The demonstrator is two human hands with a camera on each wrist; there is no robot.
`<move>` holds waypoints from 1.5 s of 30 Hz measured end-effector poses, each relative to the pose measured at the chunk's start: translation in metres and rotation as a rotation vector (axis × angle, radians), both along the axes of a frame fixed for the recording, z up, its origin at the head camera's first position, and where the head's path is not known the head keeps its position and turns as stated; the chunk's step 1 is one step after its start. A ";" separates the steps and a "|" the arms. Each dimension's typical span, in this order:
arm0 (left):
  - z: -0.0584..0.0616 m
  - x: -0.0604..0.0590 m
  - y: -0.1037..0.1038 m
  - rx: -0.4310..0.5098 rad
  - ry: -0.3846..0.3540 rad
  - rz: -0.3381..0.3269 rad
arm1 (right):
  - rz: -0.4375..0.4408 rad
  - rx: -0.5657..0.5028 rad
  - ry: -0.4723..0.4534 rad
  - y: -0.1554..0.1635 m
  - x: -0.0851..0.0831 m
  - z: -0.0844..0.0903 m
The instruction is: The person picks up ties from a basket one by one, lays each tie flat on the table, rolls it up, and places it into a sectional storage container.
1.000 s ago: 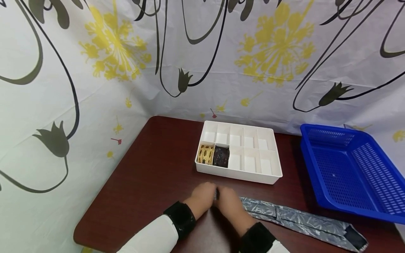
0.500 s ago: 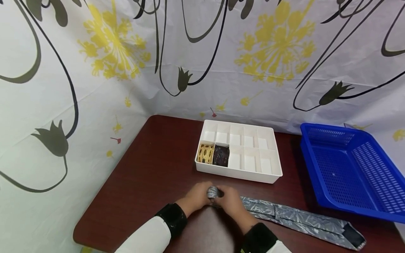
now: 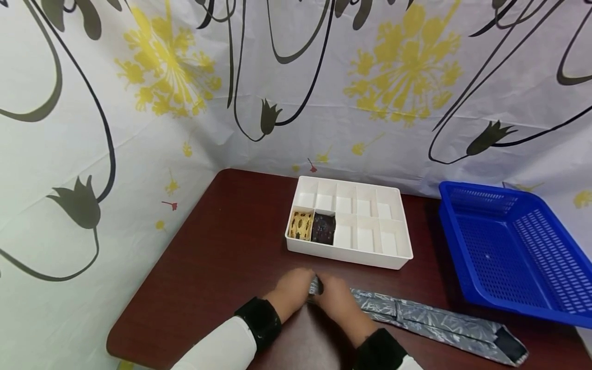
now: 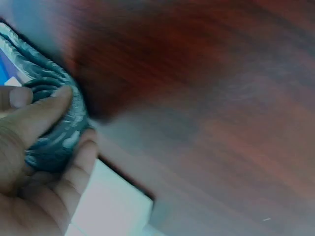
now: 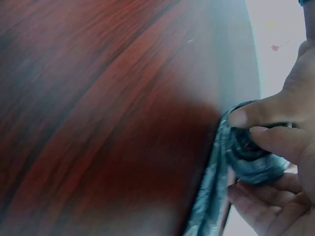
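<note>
A grey patterned necktie point(image 3: 430, 325) lies along the front of the dark red table point(image 3: 231, 241), its left end wound into a small roll point(image 3: 315, 286). Both hands meet on that roll: my left hand point(image 3: 296, 289) curls its fingers and thumb round the roll point(image 4: 56, 132), and my right hand point(image 3: 336, 298) pinches the roll point(image 5: 256, 160) from the other side. The unrolled tail runs right to the tie's wide end point(image 3: 506, 345). Behind the hands stands a white divided box point(image 3: 398, 257) with a yellow rolled tie point(image 3: 301, 225) and a dark rolled tie point(image 3: 323, 228) in its front left compartments.
A blue plastic basket point(image 3: 513, 246) stands at the right edge of the table. A floral curtain point(image 3: 139, 103) hangs round the table on the left and behind. Bare tabletop lies left of the white box.
The roll was lifted into sight between the hands half a second ago and is now lower, mostly covered by the fingers. The tie's wide end has slid slightly left.
</note>
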State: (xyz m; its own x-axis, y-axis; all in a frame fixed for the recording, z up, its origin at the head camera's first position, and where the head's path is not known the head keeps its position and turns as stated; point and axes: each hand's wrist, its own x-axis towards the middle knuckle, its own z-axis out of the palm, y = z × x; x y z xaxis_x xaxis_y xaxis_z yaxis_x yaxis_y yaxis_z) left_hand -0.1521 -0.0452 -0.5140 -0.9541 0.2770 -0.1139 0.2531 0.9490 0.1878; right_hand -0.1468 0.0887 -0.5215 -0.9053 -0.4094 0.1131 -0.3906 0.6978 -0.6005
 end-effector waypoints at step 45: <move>0.007 0.003 0.009 -0.035 -0.063 0.063 | -0.008 0.011 -0.018 0.005 0.001 0.000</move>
State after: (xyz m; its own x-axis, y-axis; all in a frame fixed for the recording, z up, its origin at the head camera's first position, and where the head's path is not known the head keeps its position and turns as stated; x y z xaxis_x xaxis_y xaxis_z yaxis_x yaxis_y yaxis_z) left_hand -0.1492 -0.0357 -0.5069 -0.9602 0.2112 -0.1826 0.1813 0.9690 0.1675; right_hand -0.1460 0.0940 -0.5213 -0.9106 -0.4028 0.0926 -0.3739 0.7073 -0.5999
